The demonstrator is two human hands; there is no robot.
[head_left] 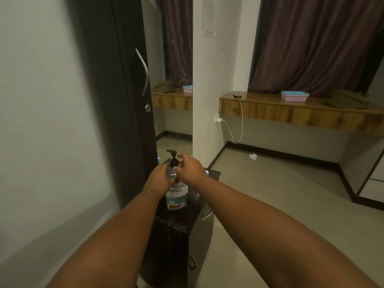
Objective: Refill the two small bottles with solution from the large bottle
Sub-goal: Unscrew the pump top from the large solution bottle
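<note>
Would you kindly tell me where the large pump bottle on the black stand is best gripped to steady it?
Judging by its pose, wrap the large pump bottle around its wide labelled body, from the left side. It stands upright, its thin black pump head is a poor grip, and the right hand already crowds the neck.

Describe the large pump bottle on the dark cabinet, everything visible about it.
The large bottle stands upright on the dark cabinet top. It looks like clear plastic, with a black pump head and a white handwritten label ending in "solution". The left hand holds something small and grey at its neck; the right hand reaches in beside the pump.
</note>
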